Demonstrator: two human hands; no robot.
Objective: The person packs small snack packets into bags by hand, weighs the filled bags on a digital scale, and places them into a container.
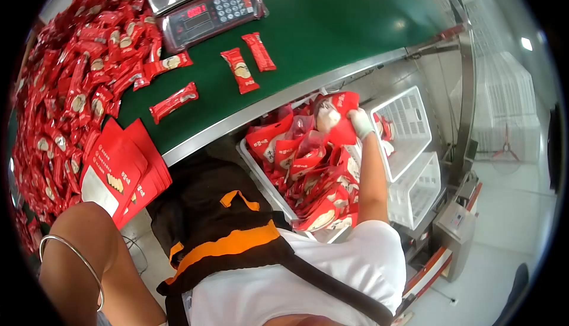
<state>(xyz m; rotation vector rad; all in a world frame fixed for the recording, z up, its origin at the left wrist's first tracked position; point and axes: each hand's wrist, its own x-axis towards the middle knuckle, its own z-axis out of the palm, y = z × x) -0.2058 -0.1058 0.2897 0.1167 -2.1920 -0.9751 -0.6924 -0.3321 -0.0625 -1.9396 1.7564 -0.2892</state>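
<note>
My right hand, in a whitish glove, grips the edge of a red printed bag above a white crate full of similar bags. My left arm is bent at the lower left with a metal bangle round it; its hand and fingers do not show. Just above that arm, several flat red bags lie fanned out at the table's edge. Small red wrapped packets form a large heap on the left of the green table. Separate packets lie nearer its front edge.
A digital scale with a metal pan stands at the back of the table. To the right of the full crate are two more white crates, one with red packages inside. A metal table leg and machine parts stand farther right.
</note>
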